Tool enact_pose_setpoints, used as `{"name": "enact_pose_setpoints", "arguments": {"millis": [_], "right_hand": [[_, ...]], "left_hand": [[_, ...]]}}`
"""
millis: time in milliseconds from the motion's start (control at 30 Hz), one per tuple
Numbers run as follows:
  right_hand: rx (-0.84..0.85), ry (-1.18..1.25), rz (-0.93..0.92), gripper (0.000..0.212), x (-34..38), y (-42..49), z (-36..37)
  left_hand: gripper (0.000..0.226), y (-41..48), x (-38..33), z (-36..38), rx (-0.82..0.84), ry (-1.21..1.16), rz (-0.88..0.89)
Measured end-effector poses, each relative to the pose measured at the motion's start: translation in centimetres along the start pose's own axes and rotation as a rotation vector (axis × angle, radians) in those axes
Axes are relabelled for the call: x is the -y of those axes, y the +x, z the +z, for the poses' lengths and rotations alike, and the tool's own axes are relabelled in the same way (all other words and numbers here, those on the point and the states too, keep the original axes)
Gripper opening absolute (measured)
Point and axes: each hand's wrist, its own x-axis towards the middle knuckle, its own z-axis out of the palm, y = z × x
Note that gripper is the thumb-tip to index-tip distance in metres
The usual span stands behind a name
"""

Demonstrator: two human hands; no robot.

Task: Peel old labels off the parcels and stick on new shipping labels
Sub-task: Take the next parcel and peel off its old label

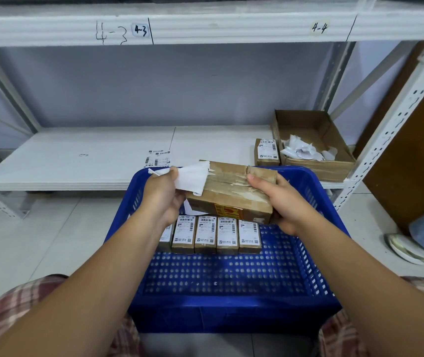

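parcel (231, 194): brown, taped, tilted in my grip | label (192, 180): white, half peeled from parcel's left end, curling up

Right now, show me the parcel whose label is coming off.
The parcel held in the right hand above the blue basket: the left hand pinches its white label, half peeled. The others keep theirs flat.

Leftmost parcel (167, 237) half hidden by left forearm (128, 253); label txt (207, 231) too small.
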Motion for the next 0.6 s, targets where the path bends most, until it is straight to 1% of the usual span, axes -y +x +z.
{"name": "enact_pose_setpoints", "arguments": {"millis": [100,200,267,367,433,500,600], "right_hand": [[-0.056,0.064,0.021,0.039,-0.11,0.15,0.11],[-0.13,0.076,0.028,0.041,0.0,0.25,0.16],[-0.158,0.062,0.024,0.04,0.11,0.25,0.05],[-0.159,0.097,0.044,0.035,0.23,0.2,-0.23],[-0.143,0.12,0.06,0.037,0.21,0.17,-0.31],[-0.122,0.132,0.069,0.041,0.18,0.21,-0.33],[-0.101,0.135,0.061,0.04,0.26,0.21,-0.46]], "left_hand": [[0.034,-0.31,0.12,0.13,0.128,-0.077,0.012],[0.044,-0.76,0.45,0.5,0.284,-0.031,0.043],[0.046,-0.97,0.72,0.7,0.343,-0.011,0.063],[0.049,-1.01,0.91,0.83,0.362,-0.039,0.056],[0.05,-0.91,0.75,0.78,0.35,-0.093,0.039],[0.047,-0.92,0.49,0.71,0.342,-0.15,0.033],[0.04,-1.0,0.3,0.57,0.34,-0.201,0.034]]}}
